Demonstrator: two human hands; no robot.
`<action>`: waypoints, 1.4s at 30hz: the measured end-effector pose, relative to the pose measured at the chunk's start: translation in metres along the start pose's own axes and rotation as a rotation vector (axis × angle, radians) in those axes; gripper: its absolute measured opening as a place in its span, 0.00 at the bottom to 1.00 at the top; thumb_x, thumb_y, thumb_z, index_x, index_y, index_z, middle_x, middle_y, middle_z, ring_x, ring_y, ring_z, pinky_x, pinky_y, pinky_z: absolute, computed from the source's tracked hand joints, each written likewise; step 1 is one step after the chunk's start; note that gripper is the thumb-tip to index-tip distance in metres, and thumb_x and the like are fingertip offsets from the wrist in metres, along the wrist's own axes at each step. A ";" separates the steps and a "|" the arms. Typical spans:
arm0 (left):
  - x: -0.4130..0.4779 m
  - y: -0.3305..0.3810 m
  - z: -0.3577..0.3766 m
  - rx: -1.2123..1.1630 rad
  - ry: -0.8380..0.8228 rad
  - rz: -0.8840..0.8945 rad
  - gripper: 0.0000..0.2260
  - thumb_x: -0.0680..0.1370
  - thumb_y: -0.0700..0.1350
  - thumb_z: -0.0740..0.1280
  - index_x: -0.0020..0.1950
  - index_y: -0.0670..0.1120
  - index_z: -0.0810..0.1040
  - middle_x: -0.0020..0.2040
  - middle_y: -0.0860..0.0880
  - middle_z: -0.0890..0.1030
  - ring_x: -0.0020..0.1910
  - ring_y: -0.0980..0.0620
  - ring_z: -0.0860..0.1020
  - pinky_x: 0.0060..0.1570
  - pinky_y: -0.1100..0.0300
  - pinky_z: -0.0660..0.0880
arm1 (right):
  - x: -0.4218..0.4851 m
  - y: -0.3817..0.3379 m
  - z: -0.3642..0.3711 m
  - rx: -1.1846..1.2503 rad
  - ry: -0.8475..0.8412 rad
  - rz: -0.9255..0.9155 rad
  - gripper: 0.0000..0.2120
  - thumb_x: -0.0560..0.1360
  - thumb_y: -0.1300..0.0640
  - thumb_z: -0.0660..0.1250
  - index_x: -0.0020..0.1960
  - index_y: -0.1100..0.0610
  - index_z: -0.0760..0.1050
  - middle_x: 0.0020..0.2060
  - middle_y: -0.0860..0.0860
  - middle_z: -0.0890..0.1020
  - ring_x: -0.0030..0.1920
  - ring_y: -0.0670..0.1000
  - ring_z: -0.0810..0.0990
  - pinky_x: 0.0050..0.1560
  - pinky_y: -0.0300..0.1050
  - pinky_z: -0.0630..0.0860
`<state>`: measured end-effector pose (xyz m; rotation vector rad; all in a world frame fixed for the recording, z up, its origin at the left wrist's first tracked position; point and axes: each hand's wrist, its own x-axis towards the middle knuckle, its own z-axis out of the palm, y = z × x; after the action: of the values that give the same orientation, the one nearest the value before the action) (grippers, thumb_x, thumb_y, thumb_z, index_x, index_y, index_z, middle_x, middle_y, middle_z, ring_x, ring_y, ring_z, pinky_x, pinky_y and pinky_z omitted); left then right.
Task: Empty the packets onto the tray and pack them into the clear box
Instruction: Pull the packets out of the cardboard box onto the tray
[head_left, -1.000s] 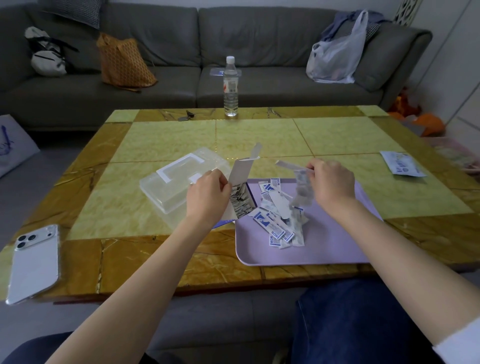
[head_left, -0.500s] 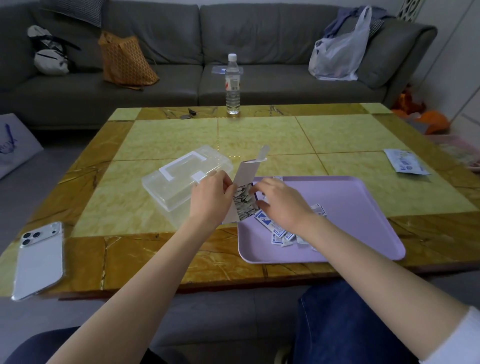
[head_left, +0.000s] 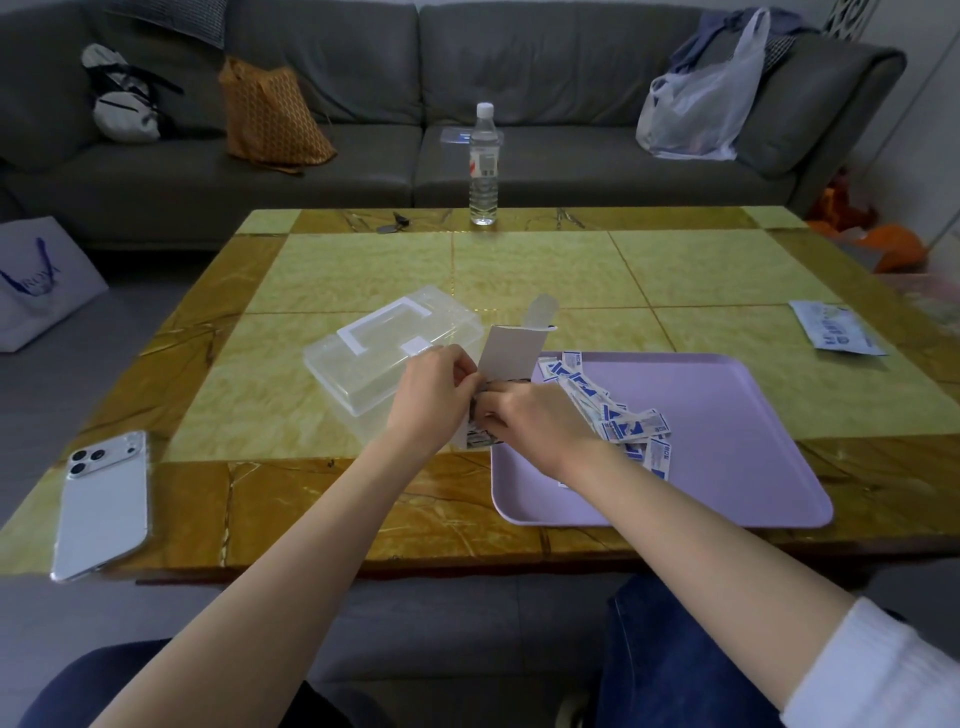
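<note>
Sachets (head_left: 621, 422) on tray (head_left: 727, 441), carton (head_left: 511, 353) in left hand (head_left: 434, 400)

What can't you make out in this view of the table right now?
Head view only:
- Inside the small white cardboard carton: its lower end is covered by the left hand and right hand.
- What the right hand's grip closes on: its own knuckles hide it.
- Print on the blue-and-white paper sachets: too small.
- Sachets under the right wrist on the lilac plastic tray: hidden.

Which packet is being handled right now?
The upright white carton, gripped by the left hand and right hand by the tray; the other packet lies flat, untouched, far right.
</note>
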<state>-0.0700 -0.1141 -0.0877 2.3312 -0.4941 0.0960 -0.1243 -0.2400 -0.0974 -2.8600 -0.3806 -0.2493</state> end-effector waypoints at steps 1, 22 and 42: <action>0.001 0.000 -0.001 0.002 -0.001 0.004 0.03 0.74 0.40 0.67 0.41 0.44 0.77 0.41 0.47 0.79 0.43 0.48 0.76 0.40 0.59 0.70 | 0.000 0.001 0.000 -0.010 -0.005 -0.012 0.08 0.77 0.57 0.61 0.52 0.55 0.78 0.53 0.51 0.81 0.53 0.57 0.79 0.44 0.50 0.72; 0.008 0.005 0.007 -0.030 0.069 -0.047 0.04 0.75 0.42 0.66 0.40 0.45 0.76 0.37 0.49 0.77 0.43 0.45 0.77 0.45 0.50 0.75 | -0.036 0.078 -0.053 -0.011 0.409 0.529 0.12 0.78 0.61 0.60 0.59 0.59 0.77 0.53 0.55 0.77 0.47 0.56 0.77 0.38 0.41 0.63; 0.000 0.003 0.005 -0.059 0.051 -0.052 0.05 0.76 0.43 0.66 0.40 0.45 0.74 0.38 0.49 0.77 0.42 0.48 0.76 0.43 0.52 0.74 | -0.020 0.018 -0.019 0.074 0.137 0.177 0.11 0.76 0.64 0.63 0.58 0.59 0.76 0.56 0.53 0.77 0.56 0.54 0.75 0.51 0.50 0.76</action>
<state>-0.0712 -0.1190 -0.0893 2.2759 -0.4056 0.1141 -0.1410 -0.2667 -0.0869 -2.7621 -0.1078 -0.3857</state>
